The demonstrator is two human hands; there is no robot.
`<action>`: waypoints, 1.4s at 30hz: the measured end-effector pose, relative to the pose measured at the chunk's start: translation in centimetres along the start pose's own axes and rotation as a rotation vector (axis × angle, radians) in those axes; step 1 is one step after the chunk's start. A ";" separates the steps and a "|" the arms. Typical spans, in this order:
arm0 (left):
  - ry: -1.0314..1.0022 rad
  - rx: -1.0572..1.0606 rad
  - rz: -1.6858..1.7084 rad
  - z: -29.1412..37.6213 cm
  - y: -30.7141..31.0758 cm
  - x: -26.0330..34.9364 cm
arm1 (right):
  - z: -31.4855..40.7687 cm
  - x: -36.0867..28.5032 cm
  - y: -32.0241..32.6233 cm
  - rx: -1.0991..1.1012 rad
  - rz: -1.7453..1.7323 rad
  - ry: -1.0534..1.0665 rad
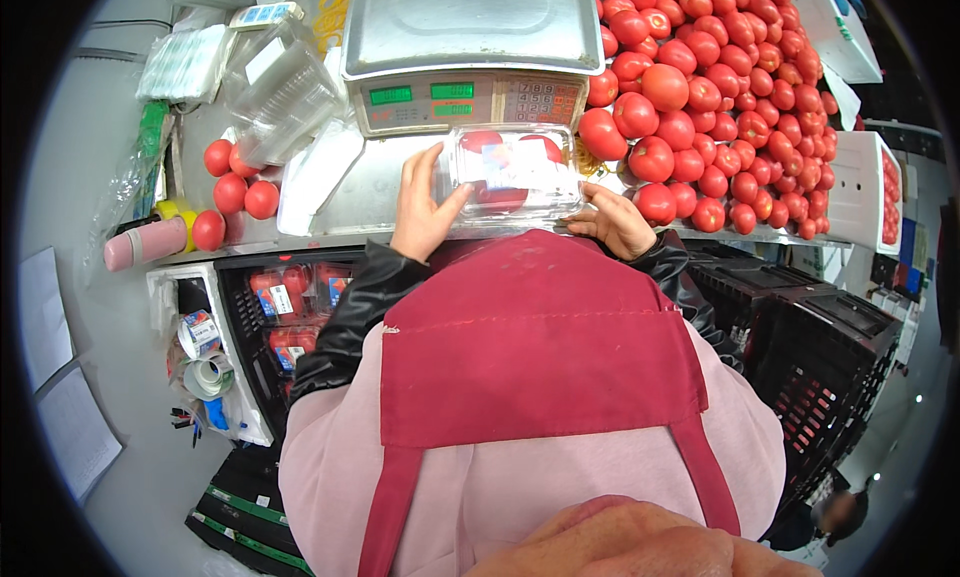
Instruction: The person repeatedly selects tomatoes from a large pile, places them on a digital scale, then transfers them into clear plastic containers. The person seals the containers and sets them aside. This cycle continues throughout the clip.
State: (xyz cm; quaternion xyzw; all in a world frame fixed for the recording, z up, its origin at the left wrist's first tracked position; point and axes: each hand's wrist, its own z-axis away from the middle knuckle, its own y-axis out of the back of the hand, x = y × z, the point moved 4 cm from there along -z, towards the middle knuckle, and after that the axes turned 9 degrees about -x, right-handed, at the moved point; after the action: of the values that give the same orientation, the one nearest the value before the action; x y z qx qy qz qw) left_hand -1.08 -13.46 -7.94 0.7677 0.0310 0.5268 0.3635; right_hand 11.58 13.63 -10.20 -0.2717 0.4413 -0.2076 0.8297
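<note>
In front of me, a closed clear plastic clamshell [514, 173] with tomatoes inside lies on the metal tabletop, just before the weighing scale [469, 100]. Glare on its lid hides part of the contents. My left hand [427, 209] grips its left side, with the thumb on the near-left edge. At the near-right corner, the fingers of my right hand [613, 220] hold the clamshell's edge. The scale's metal pan [472, 21] carries nothing, and its green displays are lit.
A large heap of tomatoes [705, 104] covers the right. Stacked clear containers [281, 89], several loose tomatoes [229, 193] and a pink bottle [146, 244] lie left. Below are a black crate [251, 307] of packed tomatoes, a foam box [240, 382] with label rolls, and black crates [810, 344] right.
</note>
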 end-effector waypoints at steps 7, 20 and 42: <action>0.530 -0.266 0.712 2.4 -1.5 -2.8 | -2.5 1.4 -1.0 0.037 -0.014 -0.025; 0.192 -0.103 1.884 2.1 -1.7 -2.6 | -3.8 -0.9 -4.9 0.192 1.590 0.336; 0.313 -0.332 1.996 -2.4 -3.5 -1.7 | -2.0 -4.9 -3.3 0.433 1.365 0.536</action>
State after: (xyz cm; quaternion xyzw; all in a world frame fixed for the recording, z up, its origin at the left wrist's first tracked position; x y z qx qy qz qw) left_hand -2.65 -10.37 -10.91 0.3061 -0.6485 0.6813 -0.1471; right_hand 6.99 13.43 -6.05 0.2897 0.6471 0.2103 0.6731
